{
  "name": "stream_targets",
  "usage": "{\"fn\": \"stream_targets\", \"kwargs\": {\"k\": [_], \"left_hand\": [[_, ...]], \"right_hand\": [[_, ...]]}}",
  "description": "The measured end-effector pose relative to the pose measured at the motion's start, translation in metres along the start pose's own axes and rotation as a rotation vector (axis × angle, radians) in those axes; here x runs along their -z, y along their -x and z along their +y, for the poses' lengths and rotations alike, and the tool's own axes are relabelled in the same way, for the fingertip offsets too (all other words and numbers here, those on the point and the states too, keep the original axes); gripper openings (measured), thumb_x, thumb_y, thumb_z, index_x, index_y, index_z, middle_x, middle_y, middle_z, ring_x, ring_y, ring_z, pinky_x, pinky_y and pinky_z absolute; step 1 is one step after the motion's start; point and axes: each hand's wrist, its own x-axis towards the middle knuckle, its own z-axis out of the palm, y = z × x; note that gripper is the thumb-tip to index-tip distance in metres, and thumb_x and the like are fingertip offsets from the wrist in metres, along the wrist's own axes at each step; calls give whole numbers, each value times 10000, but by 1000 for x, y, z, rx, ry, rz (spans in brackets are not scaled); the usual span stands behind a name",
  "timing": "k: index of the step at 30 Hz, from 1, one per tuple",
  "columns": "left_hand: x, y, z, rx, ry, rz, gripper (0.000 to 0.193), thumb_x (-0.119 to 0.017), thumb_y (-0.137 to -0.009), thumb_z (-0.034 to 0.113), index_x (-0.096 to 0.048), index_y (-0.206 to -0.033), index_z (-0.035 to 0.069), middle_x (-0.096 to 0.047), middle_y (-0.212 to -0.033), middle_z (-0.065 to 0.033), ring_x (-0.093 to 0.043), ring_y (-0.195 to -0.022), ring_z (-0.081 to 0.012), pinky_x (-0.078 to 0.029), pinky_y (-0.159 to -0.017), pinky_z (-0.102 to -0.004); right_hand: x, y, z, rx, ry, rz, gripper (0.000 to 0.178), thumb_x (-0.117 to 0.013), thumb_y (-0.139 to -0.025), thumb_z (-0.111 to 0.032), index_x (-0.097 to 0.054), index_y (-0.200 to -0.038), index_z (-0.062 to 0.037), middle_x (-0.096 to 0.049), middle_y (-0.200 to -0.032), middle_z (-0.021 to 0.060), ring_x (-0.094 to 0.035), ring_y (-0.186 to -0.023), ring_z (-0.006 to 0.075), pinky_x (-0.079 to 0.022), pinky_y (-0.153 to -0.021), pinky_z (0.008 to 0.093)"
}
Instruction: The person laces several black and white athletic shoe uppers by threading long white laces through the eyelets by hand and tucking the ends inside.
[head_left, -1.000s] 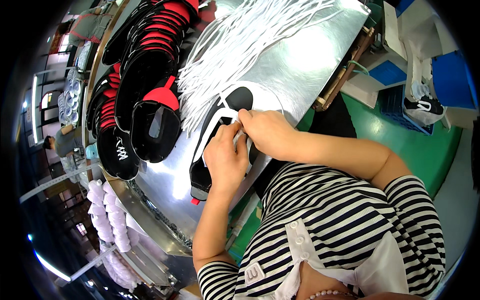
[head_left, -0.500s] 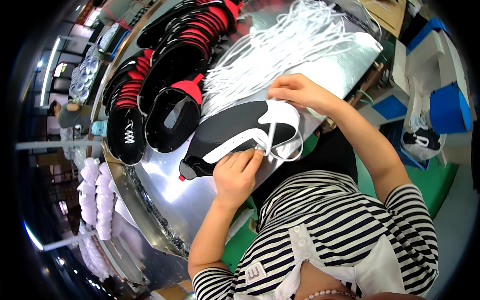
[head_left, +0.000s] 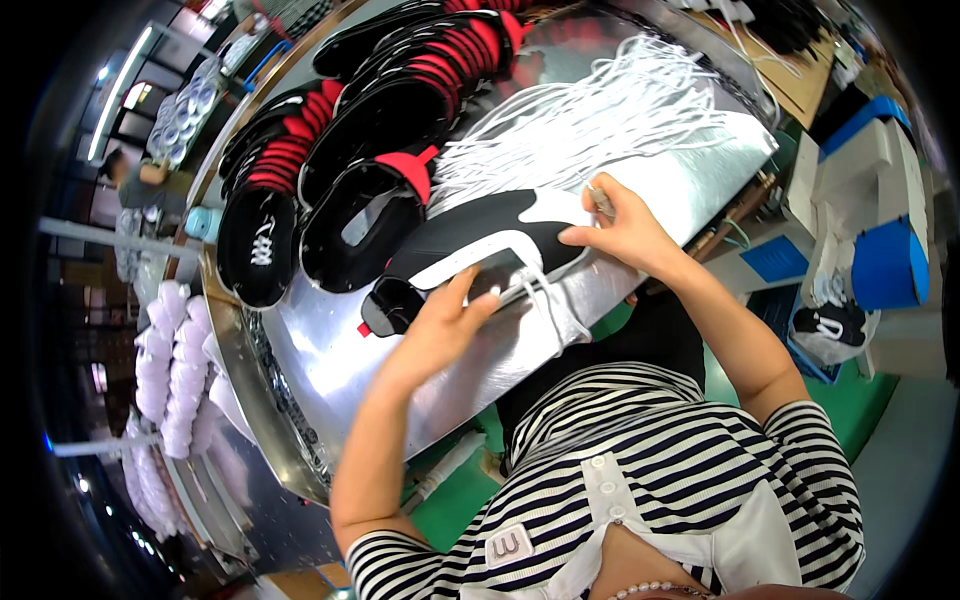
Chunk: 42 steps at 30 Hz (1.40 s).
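A black and white shoe upper (head_left: 460, 240) lies slanted over the metal tabletop, its heel with a red tab at the lower left. White lace ends (head_left: 555, 315) hang from its near edge. My left hand (head_left: 440, 330) grips that near edge close to the heel opening, index finger on the white side panel. At the toe, my right hand (head_left: 630, 230) has thumb and index finger apart. Its thumb touches the toe, and a small greyish thing shows by its fingers, too small to name. A pile of white laces (head_left: 600, 110) spreads behind the upper.
Nested rows of black shoe uppers with red linings (head_left: 400, 100) stand at the far left of the metal table (head_left: 330, 370). To the right is a pale machine with blue panels (head_left: 890, 260). Another person (head_left: 145, 185) is in the left background.
My right hand has opened its fingers and come down to the toe. My left thumb and index finger have spread apart. The lace now hangs over the near edge.
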Motion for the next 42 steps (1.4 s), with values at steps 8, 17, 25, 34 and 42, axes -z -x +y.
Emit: {"fn": "stream_targets", "kwargs": {"k": [8,17,25,34,42], "left_hand": [[-3,-17,-11,443,249,-269,480,-551,-993,401,-600,-1275,15,-623,-1200,-64,-538,-1116,-142,-397,-985,-270],[-9,-24,-15,577,429,-257,279,-673,-934,309,-684,-1075,69,-640,-984,22,-553,-917,-79,-425,-847,-224],[-13,-17,-30,342,470,239,109,-691,-872,78,-697,-963,19,-684,-928,-29,-598,-879,-115,-451,-851,-271],[-20,-20,-12,340,543,214,154,-726,-855,92,-719,-986,10,-709,-950,-49,-627,-890,-126,-469,-868,-275],[-28,-16,-17,201,399,317,117,-723,-843,97,-730,-898,-7,-697,-835,-34,-608,-777,-108,-482,-721,-244]], "right_hand": [[-18,18,-7,-48,-13,-18,475,-861,-730,-274,-450,-895,-102,-455,-667,-35,-399,-582,51,-338,-519,219],[-17,14,2,-121,35,-20,473,-842,-744,-327,-458,-893,-94,-485,-712,1,-449,-616,85,-391,-540,256],[-13,19,3,-225,-95,-74,450,-811,-781,-364,-495,-893,-64,-488,-709,1,-453,-629,82,-375,-532,252],[-13,31,7,-246,-180,-123,396,-765,-839,-338,-445,-891,-110,-460,-623,-34,-413,-479,48,-300,-373,229],[-16,35,17,-216,-224,-105,387,-771,-843,-332,-454,-862,-111,-460,-702,-36,-411,-604,41,-312,-481,211]]}}
